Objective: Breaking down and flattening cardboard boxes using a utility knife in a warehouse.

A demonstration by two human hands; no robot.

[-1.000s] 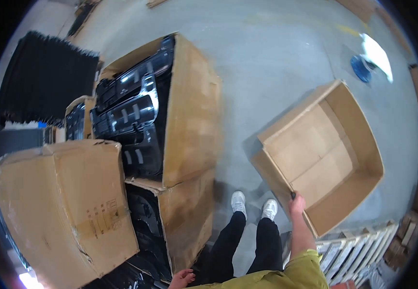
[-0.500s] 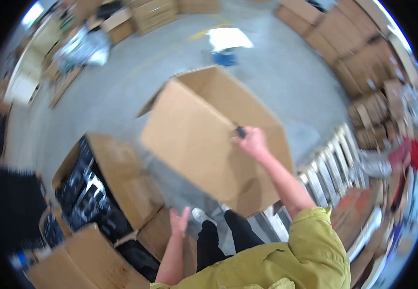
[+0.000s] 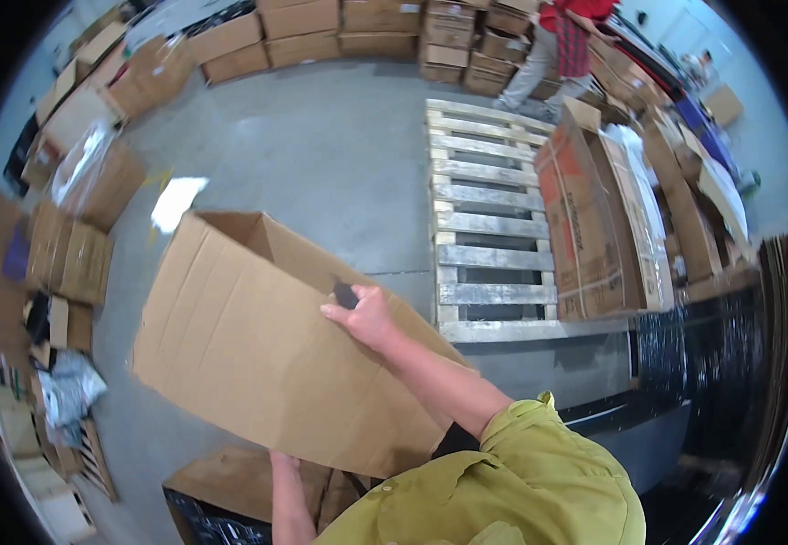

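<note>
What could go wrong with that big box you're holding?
The box blocks much of the floor ahead, so someone might trip on the pallet. The right hand also has a small dark thing at the rim, so its grip might slip.

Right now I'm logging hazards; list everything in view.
Held box: one, brown, centre left
Small object: one, black, box rim
Large pallet: one, pale, right
Printed carton: one, brown with red, right
Lower carton: one, brown, bottom left
Other cartons: many, brown, around edges
Floor item: one, white, left
Plastic: several, silvery, left
Person: at least one, red top, upper right
Shirt: one, olive, bottom
Left hand: one, bare, lower box edge
Right hand: one, bare, box rim
</note>
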